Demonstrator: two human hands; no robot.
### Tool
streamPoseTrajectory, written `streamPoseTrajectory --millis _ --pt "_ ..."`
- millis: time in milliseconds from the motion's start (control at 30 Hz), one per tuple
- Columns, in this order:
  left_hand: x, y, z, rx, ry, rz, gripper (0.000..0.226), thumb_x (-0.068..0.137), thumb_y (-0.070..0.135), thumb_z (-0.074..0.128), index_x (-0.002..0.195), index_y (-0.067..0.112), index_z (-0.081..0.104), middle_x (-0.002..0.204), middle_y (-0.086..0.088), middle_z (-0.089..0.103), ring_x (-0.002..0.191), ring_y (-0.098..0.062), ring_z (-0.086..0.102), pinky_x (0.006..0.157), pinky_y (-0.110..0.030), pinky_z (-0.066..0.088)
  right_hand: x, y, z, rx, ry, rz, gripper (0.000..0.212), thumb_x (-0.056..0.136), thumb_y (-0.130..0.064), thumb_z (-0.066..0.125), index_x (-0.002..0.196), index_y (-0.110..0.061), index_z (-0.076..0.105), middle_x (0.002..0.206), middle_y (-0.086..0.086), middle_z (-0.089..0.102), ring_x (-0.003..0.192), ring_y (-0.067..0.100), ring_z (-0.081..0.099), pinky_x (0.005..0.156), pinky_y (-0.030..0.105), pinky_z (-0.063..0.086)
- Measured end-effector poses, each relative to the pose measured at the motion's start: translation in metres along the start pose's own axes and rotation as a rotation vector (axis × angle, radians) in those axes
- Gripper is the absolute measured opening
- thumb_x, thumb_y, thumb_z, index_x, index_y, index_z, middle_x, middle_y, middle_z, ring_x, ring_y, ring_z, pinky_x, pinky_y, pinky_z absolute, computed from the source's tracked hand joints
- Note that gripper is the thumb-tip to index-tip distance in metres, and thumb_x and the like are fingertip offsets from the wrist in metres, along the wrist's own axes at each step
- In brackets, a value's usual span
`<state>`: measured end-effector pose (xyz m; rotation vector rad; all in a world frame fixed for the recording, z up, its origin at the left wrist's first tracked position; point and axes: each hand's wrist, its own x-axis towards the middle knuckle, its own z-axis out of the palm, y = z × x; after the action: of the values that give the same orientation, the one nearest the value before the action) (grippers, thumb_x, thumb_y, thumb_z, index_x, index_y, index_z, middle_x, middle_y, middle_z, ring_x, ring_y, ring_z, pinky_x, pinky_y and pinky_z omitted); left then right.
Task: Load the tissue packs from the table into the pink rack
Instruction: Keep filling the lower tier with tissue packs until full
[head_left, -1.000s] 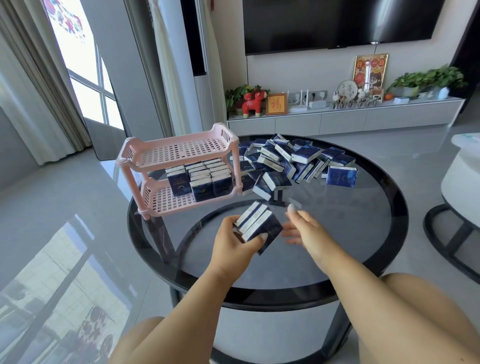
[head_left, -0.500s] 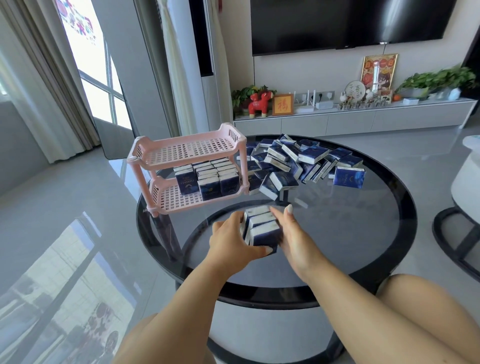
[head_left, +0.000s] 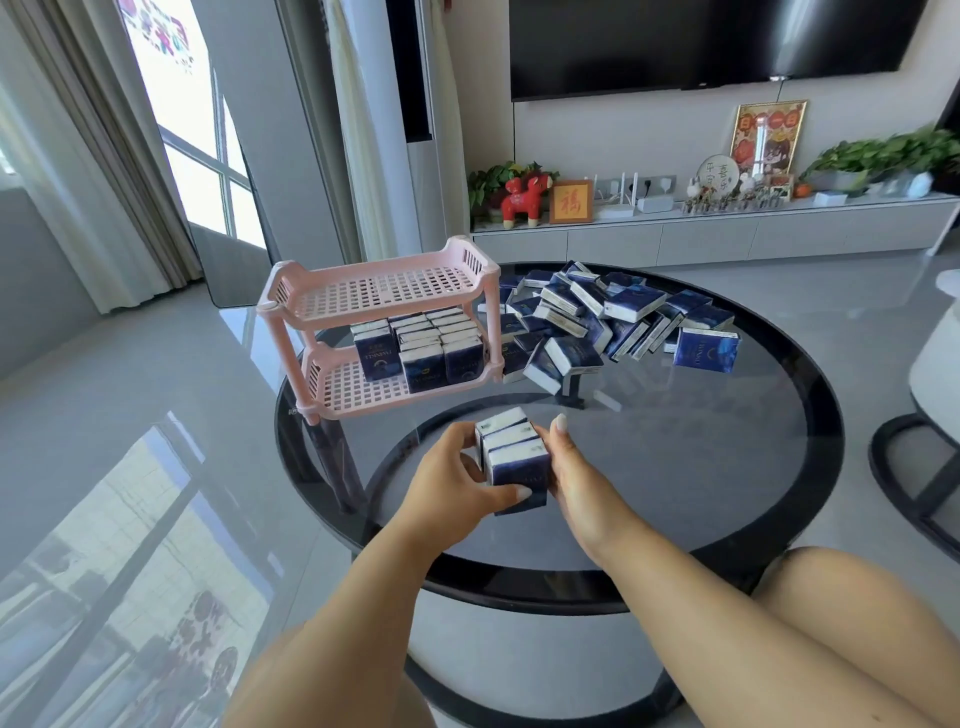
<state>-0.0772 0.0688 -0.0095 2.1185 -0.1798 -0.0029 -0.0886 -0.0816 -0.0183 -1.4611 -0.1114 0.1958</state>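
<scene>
A two-tier pink rack (head_left: 382, 291) stands at the left rear of a round black-rimmed glass table (head_left: 727, 457); its upper shelf holds nothing, while its lower shelf carries a block of upright navy tissue packs (head_left: 421, 345) filling the right and middle part, three showing along the front edge, the rows behind too closely packed to count with certainty. Just right of the rack a loose heap of tissue packs (head_left: 597, 317) sprawls across the far side of the glass, well over a dozen lying at all angles, one pack (head_left: 706, 349) standing alone at the heap's right edge. Nearer the camera, above the table's centre, a person squares up a held stack of three packs (head_left: 514, 457), white edges upward; the left hand (head_left: 452, 483) curls round the stack's left side with its thumb pressed across the front face; the right hand (head_left: 569, 467) lies flat against the right side, fingers straight and pressed together. Behind, a low grey media cabinet (head_left: 701, 236) bears a red toy horse (head_left: 522, 200), a framed red-and-gold character plaque (head_left: 571, 201), potted greenery (head_left: 893, 156) and small ornaments beneath a wall-mounted television (head_left: 701, 41).
</scene>
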Motion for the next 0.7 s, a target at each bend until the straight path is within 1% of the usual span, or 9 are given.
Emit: streamPoseTrajectory --millis 100,167,267,400,467,500,567,633,700 --pt "0.002 -0.006 -0.003 -0.014 0.025 0.004 0.063 0.066 0.026 0.088 0.118 0.024 0.052 0.097 0.008 0.066 0.074 -0.009 0.06 0.063 -0.016 0.049 0.003 0.003 0.002 -0.032 -0.009 -0.003 0.071 0.078 -0.075 0.027 0.124 -0.03 0.057 0.119 -0.008 0.066 0.114 0.003 0.058 0.104 0.029 0.039" --pt "0.003 -0.009 -0.007 -0.021 0.041 0.008 0.063 0.065 0.025 0.088 0.117 0.023 0.054 0.096 0.009 0.067 0.074 -0.008 0.061 0.063 -0.013 0.049 0.005 0.002 0.004 -0.044 -0.02 -0.007 0.067 0.08 -0.069 0.023 0.123 -0.03 0.056 0.119 -0.01 0.066 0.112 -0.001 0.058 0.098 0.022 0.04" --pt "0.005 -0.014 -0.015 -0.035 0.061 0.01 0.064 0.064 0.026 0.088 0.119 0.023 0.055 0.097 0.01 0.068 0.076 -0.007 0.062 0.065 -0.013 0.049 0.009 -0.002 0.008 -0.088 -0.03 -0.019 0.067 0.08 -0.068 0.021 0.123 -0.031 0.057 0.119 -0.014 0.065 0.112 -0.004 0.056 0.094 0.018 0.039" --pt "0.011 -0.024 -0.03 -0.07 0.098 -0.013 0.068 0.06 0.03 0.09 0.119 0.024 0.056 0.098 0.008 0.071 0.088 -0.017 0.068 0.08 -0.034 0.058 0.022 -0.002 0.014 -0.223 -0.025 -0.019 0.082 0.075 -0.084 0.019 0.133 -0.035 0.051 0.132 -0.019 0.055 0.126 -0.003 0.044 0.108 0.023 0.028" --pt "0.013 -0.028 -0.04 -0.075 0.131 -0.012 0.065 0.06 0.026 0.09 0.116 0.024 0.058 0.097 0.008 0.071 0.086 -0.017 0.067 0.082 -0.037 0.058 0.03 -0.003 0.016 -0.302 -0.014 -0.01 0.089 0.072 -0.087 0.017 0.138 -0.034 0.045 0.142 -0.017 0.045 0.133 0.001 0.035 0.109 0.025 0.023" --pt "0.015 -0.029 -0.045 -0.081 0.146 -0.014 0.063 0.061 0.024 0.09 0.116 0.023 0.059 0.097 0.008 0.072 0.084 -0.015 0.067 0.081 -0.036 0.058 0.034 -0.005 0.017 -0.344 -0.005 -0.015 0.088 0.074 -0.085 0.017 0.14 -0.032 0.043 0.144 -0.016 0.042 0.134 0.001 0.033 0.108 0.024 0.021" --pt "0.017 -0.031 -0.056 -0.099 0.167 -0.032 0.063 0.063 0.021 0.09 0.117 0.021 0.059 0.098 0.008 0.072 0.083 -0.012 0.068 0.081 -0.034 0.058 0.041 -0.012 0.019 -0.441 0.005 -0.06 0.075 0.085 -0.07 0.02 0.142 -0.026 0.041 0.145 -0.012 0.04 0.131 0.0 0.031 0.103 0.02 0.02" --pt "0.021 -0.035 -0.066 -0.103 0.194 -0.05 0.061 0.063 0.021 0.09 0.115 0.021 0.059 0.097 0.007 0.072 0.084 -0.017 0.069 0.08 -0.037 0.059 0.051 -0.017 0.021 -0.559 -0.007 -0.111 0.06 0.096 -0.053 0.021 0.142 -0.021 0.041 0.146 -0.008 0.04 0.131 0.003 0.032 0.102 0.017 0.02" --pt "0.025 -0.04 -0.075 -0.109 0.227 -0.061 0.06 0.063 0.019 0.09 0.114 0.02 0.059 0.099 0.004 0.073 0.085 -0.022 0.07 0.079 -0.04 0.059 0.064 -0.019 0.023 -0.654 -0.02 -0.139 0.054 0.1 -0.046 0.022 0.14 -0.017 0.043 0.145 -0.005 0.042 0.134 0.008 0.034 0.101 0.016 0.02"
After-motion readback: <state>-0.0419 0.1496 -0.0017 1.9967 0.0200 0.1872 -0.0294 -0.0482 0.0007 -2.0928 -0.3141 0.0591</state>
